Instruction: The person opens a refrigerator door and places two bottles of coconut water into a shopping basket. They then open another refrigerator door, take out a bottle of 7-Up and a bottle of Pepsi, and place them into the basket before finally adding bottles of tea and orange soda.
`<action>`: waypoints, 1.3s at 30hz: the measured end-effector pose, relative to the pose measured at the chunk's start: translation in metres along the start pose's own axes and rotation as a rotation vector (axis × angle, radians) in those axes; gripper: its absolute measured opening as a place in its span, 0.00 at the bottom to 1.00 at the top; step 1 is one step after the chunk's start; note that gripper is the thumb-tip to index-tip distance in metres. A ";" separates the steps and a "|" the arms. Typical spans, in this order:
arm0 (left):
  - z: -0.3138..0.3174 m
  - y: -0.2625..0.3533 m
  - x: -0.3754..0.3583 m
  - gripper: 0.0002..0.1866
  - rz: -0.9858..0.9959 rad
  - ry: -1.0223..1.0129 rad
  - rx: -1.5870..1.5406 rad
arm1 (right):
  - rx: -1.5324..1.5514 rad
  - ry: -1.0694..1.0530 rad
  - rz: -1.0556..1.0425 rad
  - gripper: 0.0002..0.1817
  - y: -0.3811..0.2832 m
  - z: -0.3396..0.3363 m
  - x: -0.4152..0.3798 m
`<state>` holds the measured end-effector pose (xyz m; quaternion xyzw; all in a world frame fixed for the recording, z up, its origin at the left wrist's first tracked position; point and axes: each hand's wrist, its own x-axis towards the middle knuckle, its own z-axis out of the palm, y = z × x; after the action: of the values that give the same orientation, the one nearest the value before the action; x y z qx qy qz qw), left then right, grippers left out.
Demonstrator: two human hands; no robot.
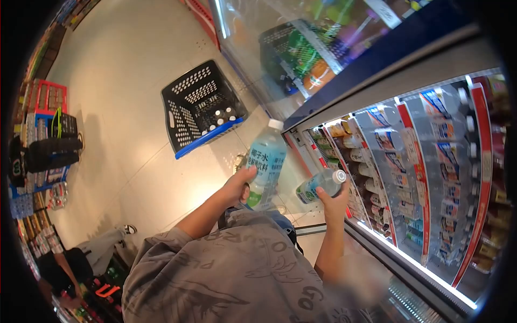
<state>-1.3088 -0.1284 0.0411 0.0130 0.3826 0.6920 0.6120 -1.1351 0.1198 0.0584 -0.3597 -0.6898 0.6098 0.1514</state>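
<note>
Left hand (237, 185) grips a large coconut-water bottle (265, 161) with a blue-green label around its side, white cap up, slight lean. Right hand (333, 203) grasps a smaller clear bottle (318, 187), tilted, cap end toward the cooler shelves (412, 177). Bottles are close together, in front of the torso. Black shopping basket (182, 127) with blue edge sits on the floor (118, 97), white-capped bottles (217, 120) inside. Glass door (253, 64) stands open beside the shelves.
</note>
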 end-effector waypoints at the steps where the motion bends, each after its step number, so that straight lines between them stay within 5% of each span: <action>1: -0.015 0.014 -0.001 0.46 0.061 0.036 0.023 | -0.032 -0.029 -0.016 0.42 -0.004 0.018 0.014; 9: -0.122 0.109 -0.048 0.43 0.596 0.438 -0.077 | -0.130 -0.298 -0.225 0.40 -0.037 0.178 0.133; 15: -0.230 0.092 -0.063 0.49 0.592 0.692 -0.145 | -0.066 -0.450 -0.277 0.40 -0.025 0.329 0.212; 26: -0.323 0.027 -0.037 0.49 0.568 0.785 -0.486 | -0.607 -0.854 -0.166 0.40 0.221 0.610 0.310; 36: -0.335 0.015 -0.034 0.57 0.456 0.769 -0.702 | -0.902 -0.835 -0.040 0.42 0.345 0.667 0.305; 39: -0.331 0.008 -0.029 0.56 0.456 0.769 -0.713 | -0.904 -0.783 -0.171 0.40 0.373 0.653 0.293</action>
<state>-1.4697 -0.3226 -0.1754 -0.3648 0.3079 0.8479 0.2305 -1.6454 -0.1603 -0.5005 -0.0805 -0.9115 0.3291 -0.2332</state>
